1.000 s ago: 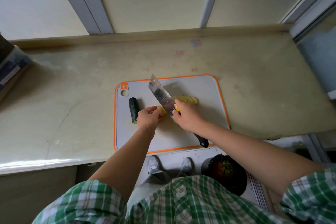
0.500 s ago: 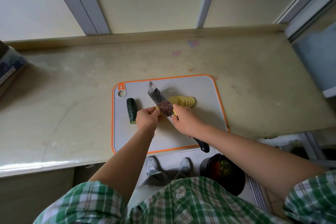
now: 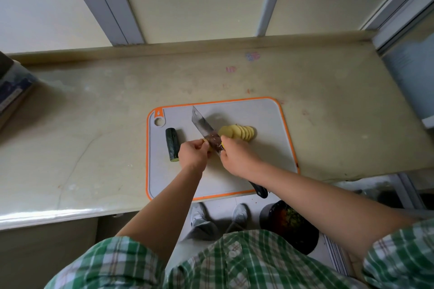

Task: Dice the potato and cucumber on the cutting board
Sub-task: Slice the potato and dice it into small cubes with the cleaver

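Potato stub (image 3: 205, 140) near mid cutting board (image 3: 270, 159), pinched in curled fingers of left hand (image 3: 193, 153) for steadiness under cleaver (image 3: 203, 125), gripped close to the blade by right hand (image 3: 237, 158) for control; slices (image 3: 238, 132) fanned just right, cucumber (image 3: 172, 144) just left, free board toward near edge.

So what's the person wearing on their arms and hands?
A green-and-white checked shirt with short sleeves. The left arm and right arm are bare below them. No gloves, watch or ring shows on the left hand or right hand.
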{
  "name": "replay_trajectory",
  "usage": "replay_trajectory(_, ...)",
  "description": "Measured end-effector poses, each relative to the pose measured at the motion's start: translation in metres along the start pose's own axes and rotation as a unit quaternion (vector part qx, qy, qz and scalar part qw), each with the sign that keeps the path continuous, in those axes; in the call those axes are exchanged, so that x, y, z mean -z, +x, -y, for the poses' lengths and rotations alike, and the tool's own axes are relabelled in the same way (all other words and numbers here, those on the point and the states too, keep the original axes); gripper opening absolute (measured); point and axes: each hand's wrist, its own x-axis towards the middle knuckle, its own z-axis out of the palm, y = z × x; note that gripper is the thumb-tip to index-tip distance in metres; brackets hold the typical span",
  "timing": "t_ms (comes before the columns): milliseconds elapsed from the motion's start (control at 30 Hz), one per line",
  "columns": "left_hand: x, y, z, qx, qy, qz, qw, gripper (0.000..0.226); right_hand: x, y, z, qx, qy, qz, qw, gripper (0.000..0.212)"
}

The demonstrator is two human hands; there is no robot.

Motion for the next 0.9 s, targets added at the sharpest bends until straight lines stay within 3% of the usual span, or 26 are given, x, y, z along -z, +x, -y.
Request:
replay_trajectory(433,0.002,0.002,0.006,-0.018,0.018,0.026,0.999,0.021,-0.052,0.026,-0.013,-0.028,0.053,-0.045,0.997,0.008)
replay_trajectory(700,0.009,0.0,0.0,-0.014,0.008,0.039,0.999,0.014,-0.043,0.03,-0.022,-0.022,0.072,-0.07,0.995,0.013)
replay_trajectory(800,0.009,0.002,0.0,-0.008,0.011,0.034,0.999,0.011,-0.033,0.031,-0.024,-0.031,0.134,-0.065,0.988,0.02)
replay_trajectory(900,0.009,-0.002,-0.005,-0.024,0.038,0.038,0.998,0.025,-0.019,0.028,-0.031,-0.051,0.206,-0.082,0.974,0.018)
